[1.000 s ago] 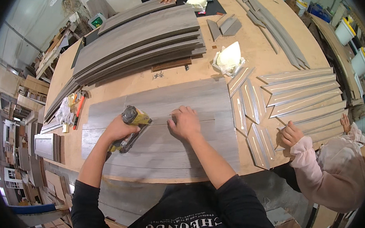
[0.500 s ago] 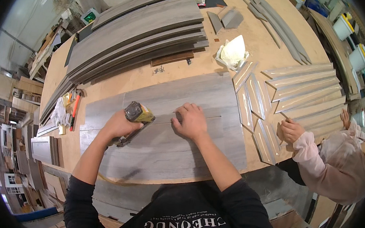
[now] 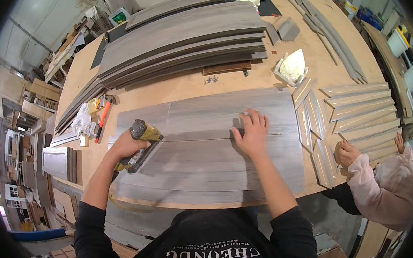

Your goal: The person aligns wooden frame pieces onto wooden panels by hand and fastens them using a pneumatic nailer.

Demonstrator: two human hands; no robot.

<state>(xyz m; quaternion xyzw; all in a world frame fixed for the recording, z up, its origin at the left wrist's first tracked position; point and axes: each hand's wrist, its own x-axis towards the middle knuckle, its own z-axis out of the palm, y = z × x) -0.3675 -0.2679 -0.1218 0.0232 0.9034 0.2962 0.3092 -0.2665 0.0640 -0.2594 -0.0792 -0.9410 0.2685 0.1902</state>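
My left hand (image 3: 126,148) is closed round the handle of a yellow and black nail gun (image 3: 143,131). The tool is over the left part of a grey wood-grain panel (image 3: 198,169); whether its nose touches the panel I cannot tell. A thin dark slot or seam runs across the panel between my hands. My right hand (image 3: 253,132) rests on the panel's right part near the end of that line, fingers spread and holding nothing.
Beyond the panel is a stack of long grey boards (image 3: 185,35). At left lie an orange-handled hammer (image 3: 103,121) and a white cloth (image 3: 83,123). On the right are a white bag (image 3: 293,65), angled strips (image 3: 363,112) with glue lines, and a co-worker's hand (image 3: 347,153).
The view has shifted, so the bench sits further right in it. My left hand and the nail gun have moved left over the panel. My right hand's fingers have spread wider.
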